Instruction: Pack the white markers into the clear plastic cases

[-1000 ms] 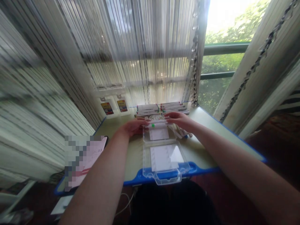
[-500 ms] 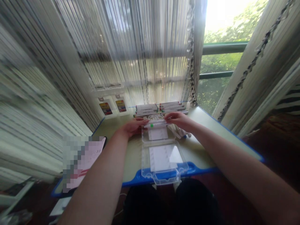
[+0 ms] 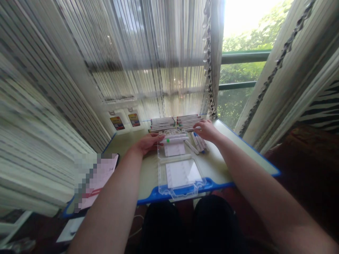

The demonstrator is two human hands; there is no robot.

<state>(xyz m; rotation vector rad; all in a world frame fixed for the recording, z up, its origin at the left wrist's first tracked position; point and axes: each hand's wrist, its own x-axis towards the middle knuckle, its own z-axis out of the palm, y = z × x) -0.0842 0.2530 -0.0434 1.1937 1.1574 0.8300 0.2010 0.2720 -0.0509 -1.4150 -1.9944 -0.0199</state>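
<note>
Here I am at the table (image 3: 148, 172), pale top and blue rim, and the case (image 3: 162, 175) lies open and clear in front of me, its near end over the blue edge. A few white markers (image 3: 178, 137) lie crosswise in its far half, one of them showing a green band toward its left end. My left hand (image 3: 148, 143) is right there, fingers on the case's left side at the marker ends; whether they clamp anything, I cannot tell. Over to my right hand (image 3: 208, 129): it's beyond the case and off to the right, thumb and forefinger bent toward each other beside the end of a pale marker (image 3: 188, 129), and I cannot tell whether they have it pinched. Just below that hand, a loose bunch (image 3: 200, 142) of white markers, some with blue ends, rests on the table. Farther back, a left row (image 3: 162, 122) and a right row (image 3: 187, 120) of markers lie before the curtain (image 3: 159, 53). Two labelled boxes (image 3: 134, 120) stand at the back left, and a pink screen (image 3: 102, 180), partly pixelated, sits left of my left forearm.
</note>
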